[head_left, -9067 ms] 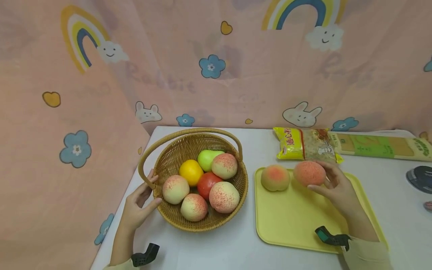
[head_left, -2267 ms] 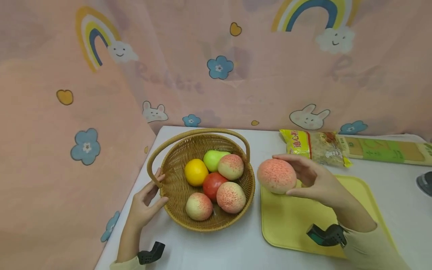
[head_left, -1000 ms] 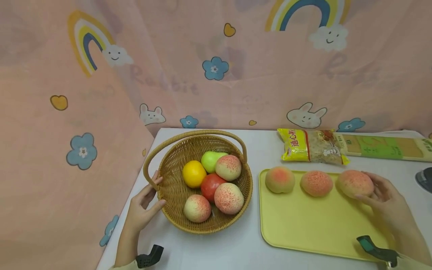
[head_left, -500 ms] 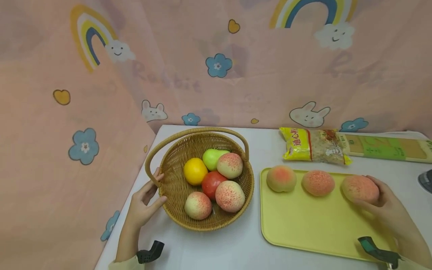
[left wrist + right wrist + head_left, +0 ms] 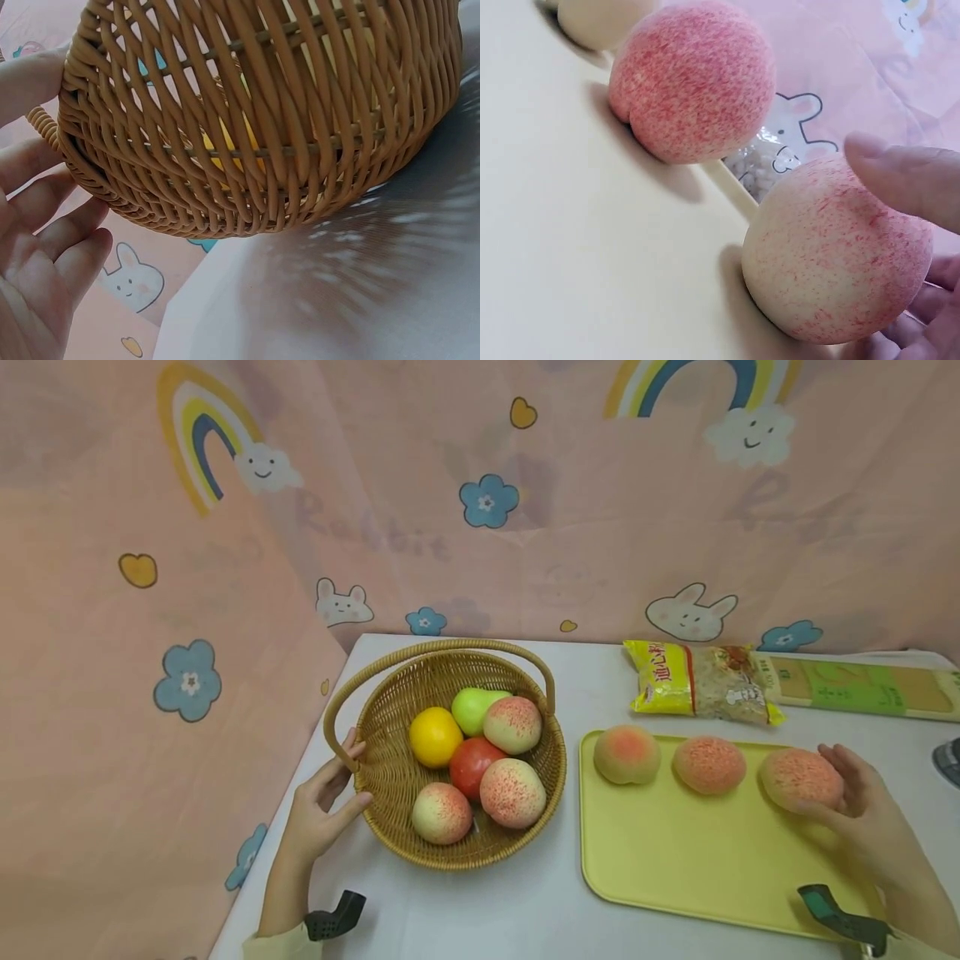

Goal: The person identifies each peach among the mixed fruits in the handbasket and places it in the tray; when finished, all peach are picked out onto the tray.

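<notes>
A wicker basket (image 5: 390, 839) with an arched handle stands on the white table. Inside lie a yellow orange-like fruit (image 5: 435, 737), a green pear (image 5: 476, 710), a red fruit (image 5: 472, 768) and three speckled peaches (image 5: 513, 793). My left hand (image 5: 318, 810) grips the basket's left side at the handle base, thumb and fingertips against the rim. On the yellow tray (image 5: 675, 860) three peaches sit in a row along the back edge. Around the rightmost peach (image 5: 801, 778) my right hand (image 5: 870, 810) is loosened, its fingers slightly off the peach; the thumb hovers near it in the right wrist view.
Behind the tray lie a yellow-and-clear bag of dry food (image 5: 701, 681) and a long green-and-tan packet (image 5: 862, 685). A dark round object (image 5: 948, 762) is cut off at the right edge. A patterned pink cloth (image 5: 562, 552) hangs behind the table.
A peach has left the basket, carried right by my right hand to the row's right end on the tray. The fingers have since eased off it. My left hand stays at the basket.
</notes>
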`<state>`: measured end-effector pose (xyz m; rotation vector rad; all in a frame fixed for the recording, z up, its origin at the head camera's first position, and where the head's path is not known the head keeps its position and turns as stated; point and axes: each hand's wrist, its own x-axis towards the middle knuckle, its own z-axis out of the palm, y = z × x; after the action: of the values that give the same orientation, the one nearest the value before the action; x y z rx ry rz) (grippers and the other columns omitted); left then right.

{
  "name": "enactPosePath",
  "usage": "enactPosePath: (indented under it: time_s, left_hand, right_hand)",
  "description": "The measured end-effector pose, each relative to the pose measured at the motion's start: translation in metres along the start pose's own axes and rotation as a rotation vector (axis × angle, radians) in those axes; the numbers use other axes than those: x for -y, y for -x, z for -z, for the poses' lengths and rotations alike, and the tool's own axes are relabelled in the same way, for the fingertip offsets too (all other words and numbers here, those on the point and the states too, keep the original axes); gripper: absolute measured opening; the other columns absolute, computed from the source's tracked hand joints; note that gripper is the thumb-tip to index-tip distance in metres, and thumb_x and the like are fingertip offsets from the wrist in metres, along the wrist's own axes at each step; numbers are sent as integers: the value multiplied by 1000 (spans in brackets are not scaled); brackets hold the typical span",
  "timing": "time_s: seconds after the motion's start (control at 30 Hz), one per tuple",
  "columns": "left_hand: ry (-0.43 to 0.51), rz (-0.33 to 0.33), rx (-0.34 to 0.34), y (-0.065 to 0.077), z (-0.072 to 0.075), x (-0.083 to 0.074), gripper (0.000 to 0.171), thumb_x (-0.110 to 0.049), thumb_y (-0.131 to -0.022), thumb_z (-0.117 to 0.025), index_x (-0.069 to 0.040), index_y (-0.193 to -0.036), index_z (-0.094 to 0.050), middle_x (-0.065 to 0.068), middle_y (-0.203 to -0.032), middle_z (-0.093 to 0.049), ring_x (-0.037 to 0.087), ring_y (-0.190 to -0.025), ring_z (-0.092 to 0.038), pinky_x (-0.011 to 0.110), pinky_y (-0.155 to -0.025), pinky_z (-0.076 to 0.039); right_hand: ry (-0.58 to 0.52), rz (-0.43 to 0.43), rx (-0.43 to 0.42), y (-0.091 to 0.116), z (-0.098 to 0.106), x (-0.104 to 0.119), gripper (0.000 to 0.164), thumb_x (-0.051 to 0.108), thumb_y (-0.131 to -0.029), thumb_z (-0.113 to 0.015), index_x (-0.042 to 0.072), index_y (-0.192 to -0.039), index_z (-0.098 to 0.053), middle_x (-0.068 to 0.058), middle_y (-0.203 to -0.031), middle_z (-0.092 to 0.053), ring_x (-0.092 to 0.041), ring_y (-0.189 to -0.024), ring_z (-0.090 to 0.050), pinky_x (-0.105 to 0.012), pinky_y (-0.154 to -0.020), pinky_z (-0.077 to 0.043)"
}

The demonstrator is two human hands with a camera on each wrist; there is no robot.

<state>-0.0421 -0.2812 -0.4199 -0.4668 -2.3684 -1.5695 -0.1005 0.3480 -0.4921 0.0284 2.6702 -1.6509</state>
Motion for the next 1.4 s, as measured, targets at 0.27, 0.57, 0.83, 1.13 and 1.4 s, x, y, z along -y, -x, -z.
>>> enactPosePath:
  time_s: [0.27,0.57,0.83,1.13,1.4]
  left_hand:
    - [7,4,-8,0,1,1,63,15,-76,-65,4,-136,-47,16,-153,-29,12,-139,-34,17,-108,-34]
    - [7,-3,-4,-1,-1,1,64,15,-76,-65,4,-136,-47,17,-152,-30,12,-139,-36,17,-108,-35]
    - [4,-14,-8,-1,-1,1,64,15,-76,-65,4,-136,-47,16,-153,-30,13,-139,-36,18,-108,-35]
    - [-1,-1,-14,0,-1,0,64,15,-76,-66,3,-136,-47,14,-153,-30,12,-138,-36,17,-108,-35]
    - [-3,-6,-13,-1,-1,0,64,15,-76,-66,3,-136,-47,14,-153,-29,11,-138,-36,17,-107,-35]
  right_hand:
    - [-145,111,-120,2,4,22,90,-10,-89,-55,19,-153,3,10,-159,3,1,-144,4,-11,-114,4]
    - [-80,291,-168,13,1,70,88,-24,-82,-52,13,-152,-13,0,-159,-13,-5,-146,-10,-11,-115,-8]
    - [-524,670,241,14,-50,121,85,-32,-68,-59,-19,-141,-16,-22,-153,-25,-19,-142,-27,-16,-114,-26]
    - [-299,718,525,11,-120,177,83,-18,-73,-68,-9,-144,-26,-23,-150,-31,-15,-141,-31,-16,-112,-29]
    - [-9,722,697,-5,-158,224,78,14,-80,-76,10,-145,-34,-7,-149,-39,-13,-139,-34,-23,-114,-29]
